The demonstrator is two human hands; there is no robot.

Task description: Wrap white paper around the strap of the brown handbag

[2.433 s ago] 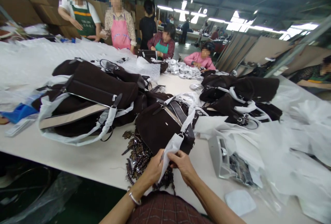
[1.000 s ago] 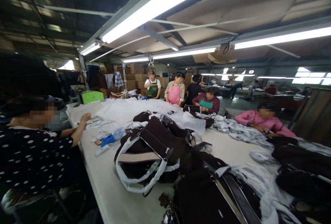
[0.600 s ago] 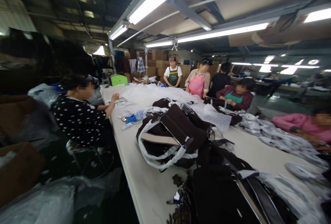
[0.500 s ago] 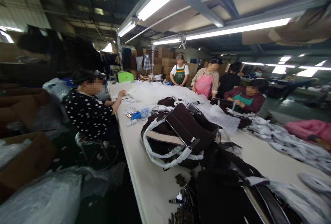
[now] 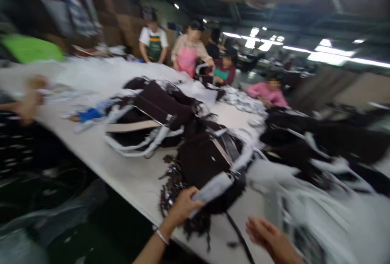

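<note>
My left hand point(image 5: 184, 207), with a white band on the wrist, is closed on the white-wrapped handle point(image 5: 215, 189) of a dark brown bag point(image 5: 198, 156). That bag lies on the white table, with a dark strap hanging toward the near edge. My right hand point(image 5: 269, 235) is blurred over the table, right of the strap; its fingers look loosely parted, with nothing visible in them. Beside the left hand is a heap of dark, shiny small pieces point(image 5: 172, 187), too blurred to name. Farther back lies another dark bag point(image 5: 164, 103) with wrapped handles.
More dark bags point(image 5: 319, 134) and white plastic wrapping point(image 5: 304, 207) cover the right side. Clear plastic sheeting point(image 5: 106, 71) spreads over the far table point(image 5: 82, 146). Co-workers stand or sit around it; a blurred co-worker's arm point(image 5: 30, 99) is at left.
The view has swung right and down. Both my hands have come into view, the left one holding the bag's wrapped handle. A co-worker in pink now shows more fully.
</note>
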